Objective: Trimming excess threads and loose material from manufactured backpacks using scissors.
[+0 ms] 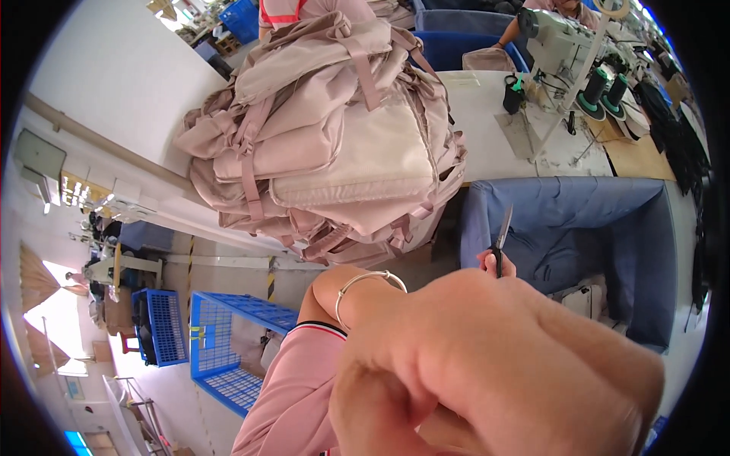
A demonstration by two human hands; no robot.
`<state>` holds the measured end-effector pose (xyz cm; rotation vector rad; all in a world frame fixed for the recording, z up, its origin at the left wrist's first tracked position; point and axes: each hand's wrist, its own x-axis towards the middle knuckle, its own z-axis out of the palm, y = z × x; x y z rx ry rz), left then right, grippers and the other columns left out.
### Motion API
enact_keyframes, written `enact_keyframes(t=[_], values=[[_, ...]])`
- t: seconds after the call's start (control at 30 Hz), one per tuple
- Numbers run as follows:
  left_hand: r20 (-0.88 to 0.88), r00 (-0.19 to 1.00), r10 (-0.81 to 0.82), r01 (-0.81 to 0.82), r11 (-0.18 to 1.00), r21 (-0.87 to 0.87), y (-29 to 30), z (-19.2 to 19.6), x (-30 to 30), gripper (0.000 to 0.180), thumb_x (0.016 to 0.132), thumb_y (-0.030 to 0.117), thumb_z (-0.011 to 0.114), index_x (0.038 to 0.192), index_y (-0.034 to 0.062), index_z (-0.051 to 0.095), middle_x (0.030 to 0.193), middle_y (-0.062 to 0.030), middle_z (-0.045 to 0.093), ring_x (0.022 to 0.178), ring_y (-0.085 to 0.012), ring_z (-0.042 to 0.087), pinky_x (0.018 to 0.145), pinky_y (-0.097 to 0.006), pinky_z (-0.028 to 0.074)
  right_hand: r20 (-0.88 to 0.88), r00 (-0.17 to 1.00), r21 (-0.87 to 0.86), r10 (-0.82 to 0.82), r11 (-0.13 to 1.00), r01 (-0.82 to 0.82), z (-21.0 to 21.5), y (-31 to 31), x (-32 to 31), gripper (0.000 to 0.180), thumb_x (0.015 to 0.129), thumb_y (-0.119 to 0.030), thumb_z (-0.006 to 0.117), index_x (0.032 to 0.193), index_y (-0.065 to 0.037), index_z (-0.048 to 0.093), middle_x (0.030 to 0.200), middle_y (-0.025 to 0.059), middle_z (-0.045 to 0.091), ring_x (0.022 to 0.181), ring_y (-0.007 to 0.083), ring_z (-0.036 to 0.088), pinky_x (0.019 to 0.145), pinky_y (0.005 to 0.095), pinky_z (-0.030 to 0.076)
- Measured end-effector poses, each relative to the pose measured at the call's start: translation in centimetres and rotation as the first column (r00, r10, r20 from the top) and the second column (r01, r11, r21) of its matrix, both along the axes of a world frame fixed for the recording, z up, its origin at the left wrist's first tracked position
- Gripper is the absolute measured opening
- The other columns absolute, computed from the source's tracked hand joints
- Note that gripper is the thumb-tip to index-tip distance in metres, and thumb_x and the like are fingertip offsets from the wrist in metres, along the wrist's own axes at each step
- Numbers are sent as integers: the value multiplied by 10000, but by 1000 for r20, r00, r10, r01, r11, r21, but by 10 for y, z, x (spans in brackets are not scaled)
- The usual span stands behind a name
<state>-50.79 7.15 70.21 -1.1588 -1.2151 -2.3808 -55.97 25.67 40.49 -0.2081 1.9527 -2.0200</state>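
My left hand [502, 365] is raised very close in the foreground, back of the hand showing. Its wrist wears a silver bangle [351, 287]. The hand looks bent or curled, but its fingers are mostly hidden, and whatever they touch does not show. Behind it, only a few fingertips of my right hand [508, 266] show, closed on dark-handled scissors [498, 254]. The blades point upward, in front of a blue fabric-lined bin [566, 194]. Beyond my hands, a tall heap of dusty-pink backpacks [357, 152] is stacked with straps hanging loose.
A white worktable [475, 110] holds a sewing machine [563, 45], dark thread cones [597, 91] and a small black holder [514, 95]. Another person's arm [511, 32] is at the machine. Blue plastic crates [217, 334] stand on the floor at left.
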Motion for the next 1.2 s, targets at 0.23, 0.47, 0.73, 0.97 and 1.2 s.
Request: enact_keyframes(t=[0.23,0.47,0.73,0.97,1.2], values=[[-8,999,-38,38,997,-69,11,-1,-22,93,863,81,631,813,4,645,887,-125,637,806,-242,587,717,-340,476,101,995,-34,-17,999,21,-11,16,-26,447,965,-450,577,925,-7,613,703,0,516,584,71,507,524,230,454],[-10,996,-86,84,991,-106,18,-3,-50,86,858,55,624,810,-6,661,883,-136,654,796,-235,599,708,-327,480,46,999,-37,-8,999,10,-7,16,-51,446,975,-443,562,925,-3,612,696,-3,513,578,68,499,524,226,451],[-436,434,788,-844,186,-504,-30,-16,-59,141,848,86,673,956,-2,697,966,-117,688,904,-260,619,829,-358,474,133,990,-43,-43,998,49,-20,29,-61,410,953,-424,608,850,-27,591,659,1,516,530,76,512,497,230,438],[-811,-58,582,-599,-670,-438,-186,-22,-85,294,860,164,675,1130,46,674,1193,-122,633,1141,-300,559,1020,-398,395,72,997,44,39,998,-43,-16,25,-104,330,947,-353,627,824,-49,588,659,-24,497,547,51,476,491,231,368],[-838,-7,545,-422,-761,-492,-257,-65,-98,365,833,96,667,1196,69,655,1198,-131,623,1146,-327,551,1010,-410,401,-386,922,266,7,958,105,37,-33,-247,450,862,-374,731,711,2,535,583,17,430,568,86,423,516,307,352]])
